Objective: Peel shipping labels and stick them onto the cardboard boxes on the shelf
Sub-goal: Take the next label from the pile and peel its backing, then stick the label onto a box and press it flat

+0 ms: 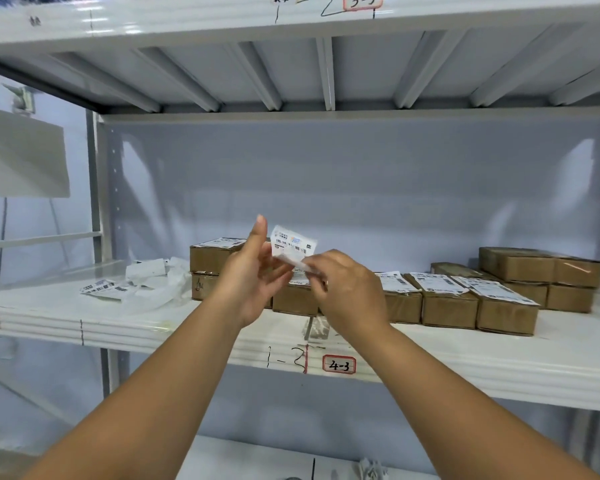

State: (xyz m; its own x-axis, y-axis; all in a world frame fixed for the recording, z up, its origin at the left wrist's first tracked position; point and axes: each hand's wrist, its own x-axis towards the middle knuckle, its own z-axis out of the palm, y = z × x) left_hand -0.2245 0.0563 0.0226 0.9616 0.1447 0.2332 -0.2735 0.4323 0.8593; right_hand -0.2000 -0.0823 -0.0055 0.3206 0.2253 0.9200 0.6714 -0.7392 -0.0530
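A white shipping label [293, 244] with barcodes is held up in front of the shelf's row of brown cardboard boxes. My left hand [253, 275] holds its left edge between thumb and fingers, index finger pointing up. My right hand [343, 285] pinches the lower edge, where a strip of backing paper curls away. A two-high stack of boxes [212, 261] stands behind my left hand, the top one labelled. Three labelled boxes [444, 299] lie to the right of my hands. Unlabelled boxes [541, 271] are stacked at the far right.
Loose labels [104, 288] and crumpled backing paper [160, 278] lie on the white shelf [222, 337] at the left. The shelf front carries a tag reading 4-3 [339, 364]. Another shelf board hangs overhead, and a lower shelf shows beneath.
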